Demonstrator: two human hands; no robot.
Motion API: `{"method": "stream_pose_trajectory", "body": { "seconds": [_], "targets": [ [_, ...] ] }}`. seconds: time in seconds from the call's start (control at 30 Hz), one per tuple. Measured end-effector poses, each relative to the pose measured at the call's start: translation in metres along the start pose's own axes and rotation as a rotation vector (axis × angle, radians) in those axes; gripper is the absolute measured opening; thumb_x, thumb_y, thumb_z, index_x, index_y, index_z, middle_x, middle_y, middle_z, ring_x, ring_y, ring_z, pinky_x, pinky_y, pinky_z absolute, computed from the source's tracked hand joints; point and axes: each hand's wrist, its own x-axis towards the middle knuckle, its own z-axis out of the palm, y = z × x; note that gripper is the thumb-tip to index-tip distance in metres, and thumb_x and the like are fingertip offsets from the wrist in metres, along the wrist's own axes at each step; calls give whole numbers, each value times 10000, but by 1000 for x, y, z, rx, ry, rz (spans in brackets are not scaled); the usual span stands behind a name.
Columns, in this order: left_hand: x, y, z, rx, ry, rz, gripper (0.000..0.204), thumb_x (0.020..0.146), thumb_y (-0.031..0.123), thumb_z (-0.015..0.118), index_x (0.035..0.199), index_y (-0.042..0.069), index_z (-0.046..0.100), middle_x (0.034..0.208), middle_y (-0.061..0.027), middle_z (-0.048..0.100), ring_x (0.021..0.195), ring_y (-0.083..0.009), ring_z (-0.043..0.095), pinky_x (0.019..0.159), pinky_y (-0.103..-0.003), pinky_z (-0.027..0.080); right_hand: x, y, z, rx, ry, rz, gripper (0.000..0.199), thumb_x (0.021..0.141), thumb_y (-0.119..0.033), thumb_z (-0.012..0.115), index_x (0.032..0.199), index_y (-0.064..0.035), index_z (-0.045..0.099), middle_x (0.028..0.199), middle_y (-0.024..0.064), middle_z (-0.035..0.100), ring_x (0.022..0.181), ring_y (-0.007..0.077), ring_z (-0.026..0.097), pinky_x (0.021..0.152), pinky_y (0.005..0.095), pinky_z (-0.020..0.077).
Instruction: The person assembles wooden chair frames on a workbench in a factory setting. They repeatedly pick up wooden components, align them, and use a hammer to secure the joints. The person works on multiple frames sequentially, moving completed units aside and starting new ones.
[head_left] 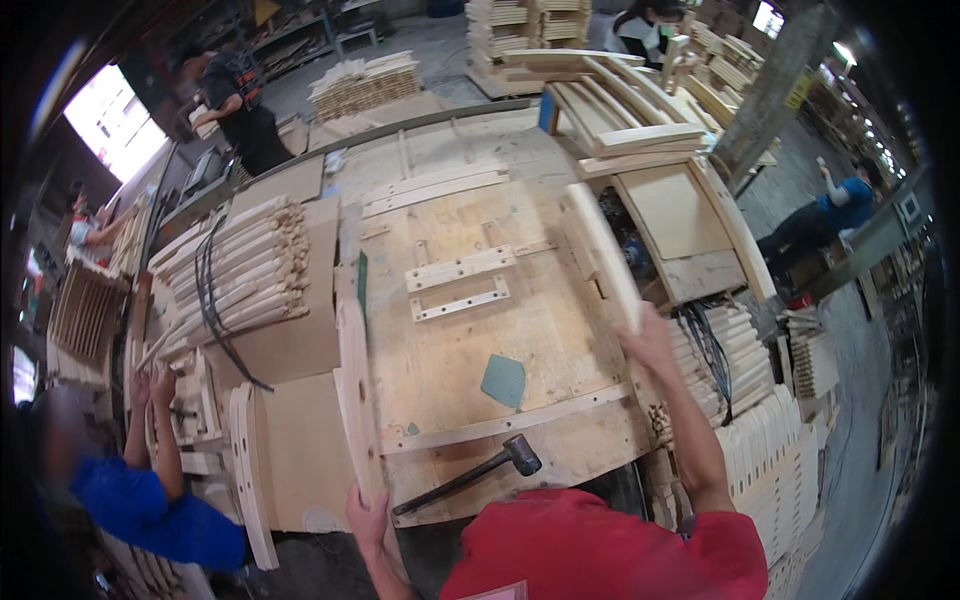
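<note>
My left hand [369, 520] is closed on the near end of a long pale wooden rail [354, 395], which runs away from me along the workbench's left side. On the right, my right hand [651, 343] grips the near end of another wooden rail [598, 250] with a slot in it; this rail looks slightly blurred. Between them lies the wooden workbench top [560, 340], with a small frame-like jig [460, 283] of drilled strips fixed on it. A black mallet [518, 457] rests at the near edge, its handle pointing toward my left hand.
A green patch [503, 381] marks the bench. Bundled wooden spindles [240, 265] lie left; more slats [735, 345] are stacked right. A co-worker in a blue sleeve [165, 510] works close on my left. Beyond the bench at right stands a wooden frame stack [640, 135].
</note>
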Motion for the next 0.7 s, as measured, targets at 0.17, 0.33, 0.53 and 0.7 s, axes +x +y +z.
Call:
{"method": "stream_pose_trajectory", "body": {
  "seconds": [0.17, 0.33, 0.53, 0.7],
  "targets": [
    [140, 50, 104, 127, 13, 206, 601, 827, 161, 743, 1366, -26, 553, 1221, -207, 695, 1135, -338, 666, 984, -416, 512, 33, -8, 86, -178, -143, 136, 648, 817, -449, 760, 1267, -19, 580, 1063, 269, 698, 1024, 455, 668, 878, 532, 527],
    [225, 91, 147, 342, 19, 194, 608, 848, 167, 697, 1404, 4, 510, 1279, -243, 641, 1199, -443, 602, 1044, -493, 467, 28, 12, 130, -291, 52, 143, 614, 852, -456, 716, 1223, 14, 581, 1094, 283, 667, 1047, 459, 642, 907, 534, 512],
    [224, 65, 149, 605, 42, 133, 707, 918, 227, 666, 1533, 54, 362, 1425, -246, 504, 1307, -435, 515, 1069, -523, 442, 8, 20, 134, -301, -2, 247, 567, 875, -439, 696, 1197, 14, 583, 1136, 284, 639, 1114, 455, 610, 942, 541, 489],
    [224, 61, 126, 740, 40, 217, 748, 932, 219, 661, 1557, 39, 293, 1311, -280, 548, 1162, -454, 598, 954, -549, 499, 9, -9, 136, -283, -29, 250, 509, 890, -405, 691, 1161, 8, 571, 1166, 277, 633, 1128, 442, 608, 930, 538, 493]
  ]
}}
